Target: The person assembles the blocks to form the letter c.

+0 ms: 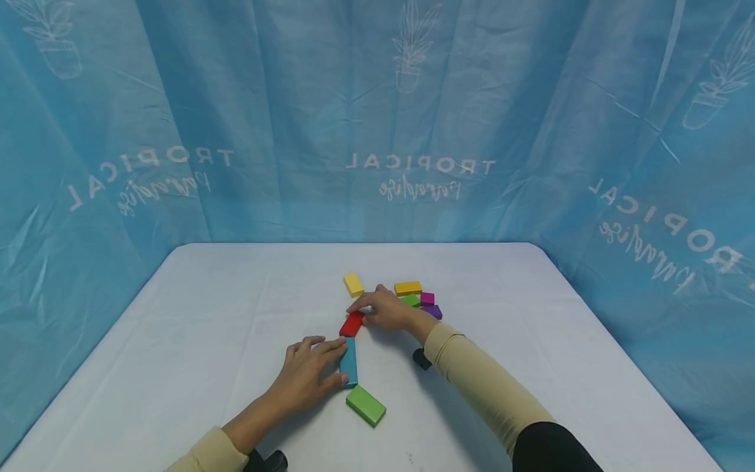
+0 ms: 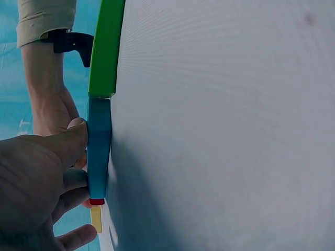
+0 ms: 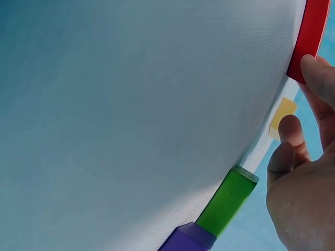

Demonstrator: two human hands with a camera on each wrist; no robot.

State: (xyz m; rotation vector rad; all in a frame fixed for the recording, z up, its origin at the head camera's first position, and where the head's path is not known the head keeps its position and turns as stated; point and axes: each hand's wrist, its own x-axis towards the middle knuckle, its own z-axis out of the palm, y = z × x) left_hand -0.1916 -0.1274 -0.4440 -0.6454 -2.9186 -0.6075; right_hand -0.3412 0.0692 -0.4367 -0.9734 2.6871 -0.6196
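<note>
A white table (image 1: 147,367) carries a blue block (image 1: 350,364) and several other coloured blocks (image 1: 366,406).

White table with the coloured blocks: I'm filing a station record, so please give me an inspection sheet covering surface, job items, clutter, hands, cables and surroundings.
Surface: white table, small faint marks low in the head view.
Job's things: red block, blue block and large green block form a bent line; yellow block lies beyond the red one.
Clutter: orange block, small green block, magenta block and purple block, grouped right of the line.
Hands: left hand touches the blue block; right hand pinches the red block.
Cables: nothing seen.
Surroundings: blue curtain with pale plant drawings and reversed "TROPICAL" lettering.
</note>
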